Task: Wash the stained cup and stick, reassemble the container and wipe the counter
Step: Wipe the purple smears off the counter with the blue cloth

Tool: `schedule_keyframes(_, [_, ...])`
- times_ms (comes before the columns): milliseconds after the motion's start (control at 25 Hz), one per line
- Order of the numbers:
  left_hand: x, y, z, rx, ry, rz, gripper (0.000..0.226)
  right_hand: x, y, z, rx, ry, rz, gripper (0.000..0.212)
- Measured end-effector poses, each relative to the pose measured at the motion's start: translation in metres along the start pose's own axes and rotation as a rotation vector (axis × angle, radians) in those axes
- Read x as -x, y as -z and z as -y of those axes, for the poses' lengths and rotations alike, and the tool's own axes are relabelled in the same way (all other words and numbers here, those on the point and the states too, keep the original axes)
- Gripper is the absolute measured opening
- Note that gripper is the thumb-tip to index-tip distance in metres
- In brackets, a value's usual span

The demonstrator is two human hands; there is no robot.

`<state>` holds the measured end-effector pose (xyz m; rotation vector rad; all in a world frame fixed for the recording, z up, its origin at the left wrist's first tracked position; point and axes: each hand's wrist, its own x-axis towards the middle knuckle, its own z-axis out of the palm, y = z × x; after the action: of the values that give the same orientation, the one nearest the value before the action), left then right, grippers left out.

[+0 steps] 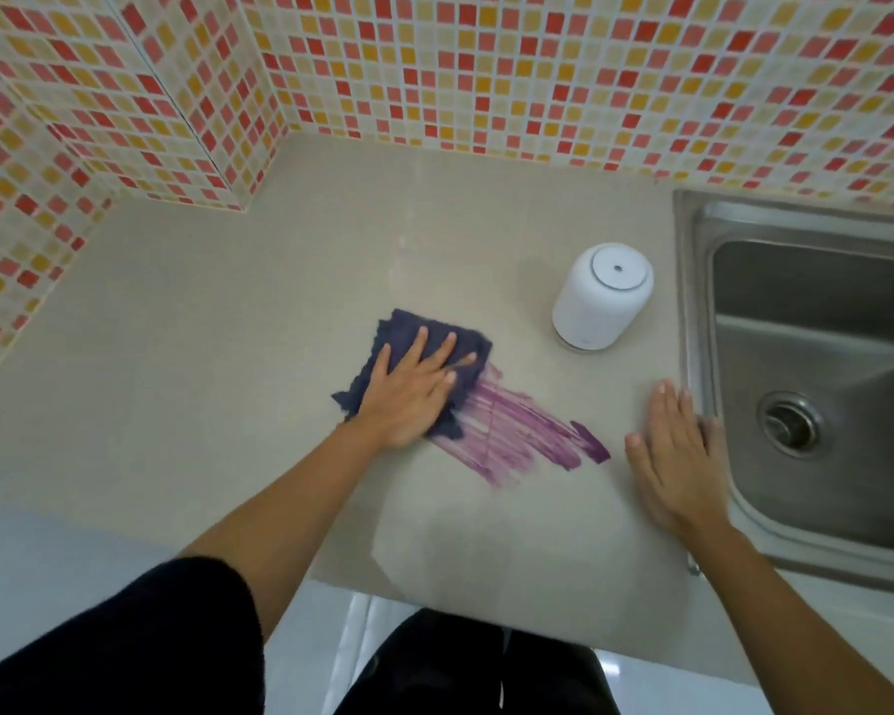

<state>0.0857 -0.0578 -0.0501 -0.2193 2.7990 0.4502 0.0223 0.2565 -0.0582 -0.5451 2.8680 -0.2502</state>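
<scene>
White container (602, 296) stands closed; left hand (409, 399) spread on cloth (409, 327), right hand (677, 456) flat.

No writing can be read anywhere. The white container (602, 296), just beyond the right hand (677, 456), carries a faint mark near its base, too small to make out.

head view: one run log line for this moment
step: wiping counter | left hand: flat on dark cloth | right hand: open, by sink | purple smear: present | white container: upright, assembled
</scene>
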Motion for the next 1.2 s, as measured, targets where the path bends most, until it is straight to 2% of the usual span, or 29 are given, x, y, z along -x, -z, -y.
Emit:
schedule_keyframes(80, [0.063,-0.028,-0.003,-0.082,-0.063,-0.106,0.051,-0.001,-0.001,-0.003,-0.051,-0.018,-0.010,0.083])
schedule_keyframes(160, [0.090,-0.034,0.013,-0.100,0.033,-0.128,0.055,-0.003,0.002,-0.002,-0.074,-0.011,-0.004,0.084])
schedule_keyframes(320, [-0.004,-0.007,0.003,-0.010,0.273,-0.217,0.050,-0.001,0.003,-0.001,-0.054,-0.003,0.012,0.087])
schedule_keyframes(440, [-0.014,-0.013,-0.035,-0.017,0.144,-0.142,0.049,-0.001,0.003,0.001,-0.079,0.005,0.020,0.087])
schedule_keyframes(520, [0.046,-0.037,-0.036,-0.102,0.006,-0.121,0.048,-0.001,0.003,-0.001,-0.102,-0.006,0.013,0.086])
schedule_keyframes(560, [0.082,-0.046,-0.024,-0.131,-0.015,-0.162,0.049,-0.002,0.003,-0.002,-0.106,-0.007,0.016,0.085])
schedule_keyframes(640, [0.109,-0.049,0.007,-0.126,0.102,-0.227,0.051,-0.002,0.003,-0.001,-0.098,-0.010,0.012,0.085])
schedule_keyframes(720, [0.075,-0.038,0.020,-0.054,0.337,-0.255,0.054,-0.002,0.001,-0.002,-0.094,-0.012,0.006,0.084])
schedule_keyframes(760, [0.048,-0.032,0.009,-0.030,0.400,-0.291,0.054,-0.003,0.001,-0.002,-0.104,-0.011,0.005,0.083])
schedule_keyframes(840, [0.018,-0.031,-0.041,-0.061,0.288,-0.240,0.055,-0.003,0.002,-0.001,-0.137,-0.005,-0.002,0.083])
schedule_keyframes(920, [0.041,-0.054,-0.075,-0.106,0.034,-0.184,0.057,-0.001,0.001,-0.003,-0.179,-0.007,-0.008,0.083])
schedule_keyframes(960, [0.068,-0.063,-0.074,-0.118,-0.033,-0.183,0.055,-0.001,0.002,-0.004,-0.199,-0.010,-0.011,0.082])
schedule_keyframes(1080, [0.107,-0.054,-0.019,-0.059,0.105,-0.228,0.055,-0.002,0.001,-0.005,-0.215,-0.004,-0.015,0.081])
schedule_keyframes(1160, [0.075,-0.035,0.003,0.001,0.314,-0.241,0.053,-0.002,0.000,-0.006,-0.220,-0.007,-0.020,0.081])
schedule_keyframes(1200, [0.047,-0.031,0.003,0.010,0.394,-0.304,0.051,-0.002,-0.001,-0.006,-0.222,-0.004,-0.022,0.081])
